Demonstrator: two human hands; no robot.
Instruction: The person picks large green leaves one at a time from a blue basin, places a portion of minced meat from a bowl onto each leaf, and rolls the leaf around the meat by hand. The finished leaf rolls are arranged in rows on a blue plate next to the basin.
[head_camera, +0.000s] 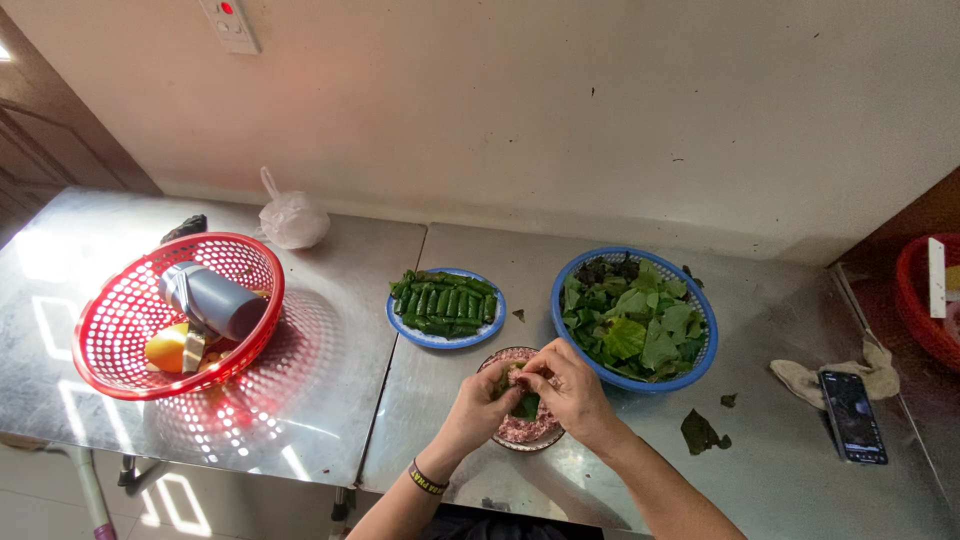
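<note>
both my left hand (480, 400) & right hand (568, 388) were pinched shut on a green leaf (524, 404) over the bowl of minced meat (528, 430); thin, soft, tears easily imo, so held by edges.

red basket (925, 300) cut off, bowl (515, 432) half hidden

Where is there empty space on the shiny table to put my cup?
Bare steel table lies between the red plastic basket and the blue plate of green rolls, and behind that plate. It is crowded around both hands, the mince bowl and the blue leaf basket.
</note>
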